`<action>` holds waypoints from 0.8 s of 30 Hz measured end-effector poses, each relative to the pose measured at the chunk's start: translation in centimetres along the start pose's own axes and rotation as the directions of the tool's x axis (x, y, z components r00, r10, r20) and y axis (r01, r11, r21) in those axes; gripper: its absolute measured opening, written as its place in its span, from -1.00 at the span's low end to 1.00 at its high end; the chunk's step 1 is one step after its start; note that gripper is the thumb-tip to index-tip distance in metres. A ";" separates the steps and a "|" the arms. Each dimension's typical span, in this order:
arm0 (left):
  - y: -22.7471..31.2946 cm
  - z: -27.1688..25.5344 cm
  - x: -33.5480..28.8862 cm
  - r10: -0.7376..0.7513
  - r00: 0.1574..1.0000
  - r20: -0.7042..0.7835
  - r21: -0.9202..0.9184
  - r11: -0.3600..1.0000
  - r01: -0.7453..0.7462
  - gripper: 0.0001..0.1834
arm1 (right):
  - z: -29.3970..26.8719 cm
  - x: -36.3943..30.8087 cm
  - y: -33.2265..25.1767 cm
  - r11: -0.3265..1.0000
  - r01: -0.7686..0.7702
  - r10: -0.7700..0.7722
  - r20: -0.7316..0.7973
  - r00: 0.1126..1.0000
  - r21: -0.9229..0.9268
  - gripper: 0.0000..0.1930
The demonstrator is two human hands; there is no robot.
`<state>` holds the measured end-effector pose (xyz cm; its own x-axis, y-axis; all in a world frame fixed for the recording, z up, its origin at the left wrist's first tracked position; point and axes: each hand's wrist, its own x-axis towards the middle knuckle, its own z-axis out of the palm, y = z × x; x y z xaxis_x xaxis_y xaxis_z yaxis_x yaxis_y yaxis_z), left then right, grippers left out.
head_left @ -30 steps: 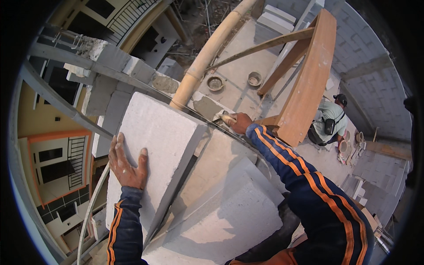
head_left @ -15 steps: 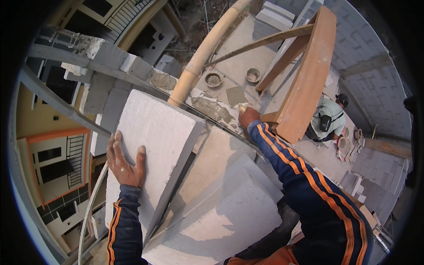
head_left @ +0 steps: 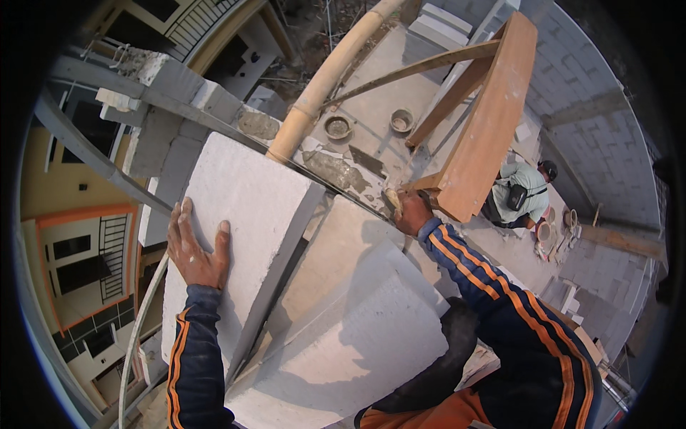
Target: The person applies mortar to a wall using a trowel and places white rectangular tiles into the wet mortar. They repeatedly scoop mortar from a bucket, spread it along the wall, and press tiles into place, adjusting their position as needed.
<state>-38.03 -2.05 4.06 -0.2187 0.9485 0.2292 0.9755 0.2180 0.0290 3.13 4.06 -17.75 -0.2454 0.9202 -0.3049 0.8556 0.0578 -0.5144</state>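
Note:
My left hand (head_left: 200, 250) lies with fingers spread on the top face of a large pale block (head_left: 246, 186). My right hand (head_left: 414, 213) is closed round the light handle of a trowel (head_left: 366, 160), whose grey blade is seen nearly edge-on. The blade is above or against the wall top beside a patch of grey mortar (head_left: 332, 169); I cannot tell whether it touches. A second pale block (head_left: 350, 343) lies tilted close to my body, with shadow across it.
A bamboo pole (head_left: 314, 93) slants past the block's far end. Two buckets (head_left: 338, 128) stand on the floor below. A wooden frame (head_left: 493, 121) rises right of my right hand. A co-worker (head_left: 518, 193) crouches on the right. At left is a drop towards a yellow building (head_left: 71, 164).
My right hand has moved slightly right and nearer me. The trowel blade has turned from flat to nearly edge-on. My left hand stays on the block.

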 end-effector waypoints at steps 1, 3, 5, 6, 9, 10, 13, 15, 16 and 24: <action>-0.1 0.0 0.0 -0.008 1.000 0.001 0.011 1.000 0.008 -0.20 | 0.1 0.0 0.2 1.000 0.021 -0.021 0.008 1.000 0.016 -0.36; -0.2 0.1 0.0 0.001 1.000 -0.005 -0.009 1.000 -0.001 -0.18 | 0.3 0.0 0.7 0.999 0.013 -0.013 0.033 0.999 0.029 -0.34; -0.2 0.2 0.0 0.005 1.000 -0.009 -0.014 1.000 -0.005 -0.17 | 0.7 0.1 1.4 0.999 0.047 -0.049 0.097 0.994 0.027 -0.33; -0.3 0.2 0.0 0.006 1.000 -0.008 -0.009 1.000 -0.006 -0.16 | 1.1 0.3 1.9 0.996 0.076 -0.080 0.118 0.990 0.038 -0.33; -0.2 0.2 0.0 0.010 1.000 -0.004 -0.002 1.000 -0.010 -0.16 | 2.8 0.8 3.5 0.992 0.127 -0.129 0.110 0.986 0.024 -0.34; -0.2 0.2 0.0 0.010 1.000 -0.002 0.000 1.000 -0.010 -0.15 | 3.6 1.1 4.0 0.994 0.113 -0.113 0.106 0.988 0.001 -0.36; 0.0 0.0 0.1 0.007 1.000 -0.005 -0.028 1.000 -0.007 -0.16 | 5.4 2.7 4.6 0.993 0.068 -0.053 0.150 0.987 -0.093 -0.40; 0.2 -0.1 0.1 -0.007 1.000 0.007 -0.007 1.000 0.007 -0.17 | 5.8 3.9 4.0 0.977 -0.011 0.072 0.286 0.956 -0.211 -0.39; 0.3 -0.2 0.1 -0.023 0.999 0.027 0.007 1.000 0.023 -0.18 | 5.7 4.3 3.4 0.979 -0.023 0.078 0.274 0.958 -0.201 -0.39; 0.5 -0.4 0.0 -0.001 1.000 -0.005 -0.050 0.999 0.001 -0.19 | 1.0 3.8 -0.5 0.966 -0.120 0.129 -0.022 0.991 0.229 -0.42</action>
<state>-37.52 -2.04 4.46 -0.2200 0.9470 0.2340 0.9752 0.2073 0.0779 1.29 7.14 -19.47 -0.1230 0.9283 -0.3509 0.7520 -0.1435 -0.6434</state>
